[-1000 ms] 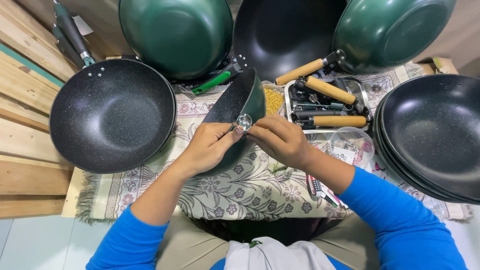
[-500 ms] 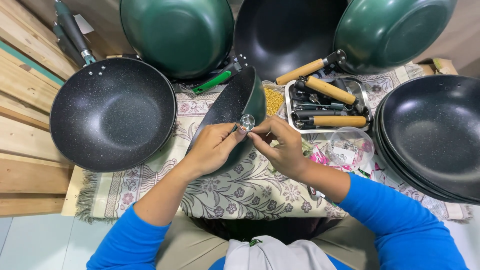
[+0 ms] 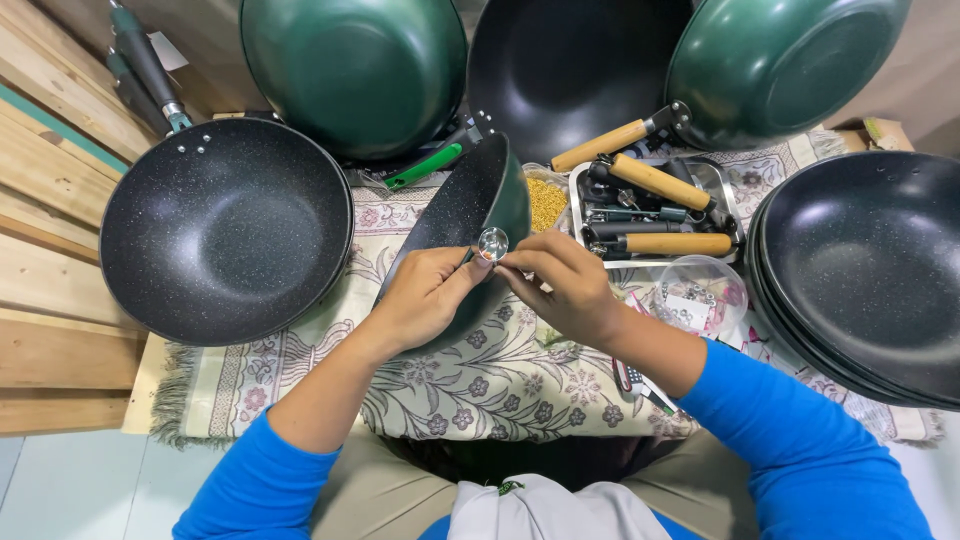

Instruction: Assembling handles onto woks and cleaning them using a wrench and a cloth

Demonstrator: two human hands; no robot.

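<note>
A small dark speckled pan (image 3: 462, 205) with a green outside stands tilted on its edge at the middle of the flowered cloth (image 3: 480, 380). My left hand (image 3: 425, 295) grips its near rim from the left. A small round metal fitting (image 3: 492, 241) sits at that rim. My right hand (image 3: 560, 285) pinches at the fitting from the right with its fingertips. Both sleeves are blue.
A wide black pan (image 3: 225, 230) lies at the left, and a stack of black pans (image 3: 865, 270) at the right. Green and black pans (image 3: 355, 70) lean at the back. A metal tray (image 3: 650, 215) holds wooden handles; a clear bowl (image 3: 695, 295) holds small parts. Wooden planks (image 3: 45, 200) lie left.
My right hand's fingers have shifted slightly on the metal fitting at the rim. The pan and my left hand stay where they were.
</note>
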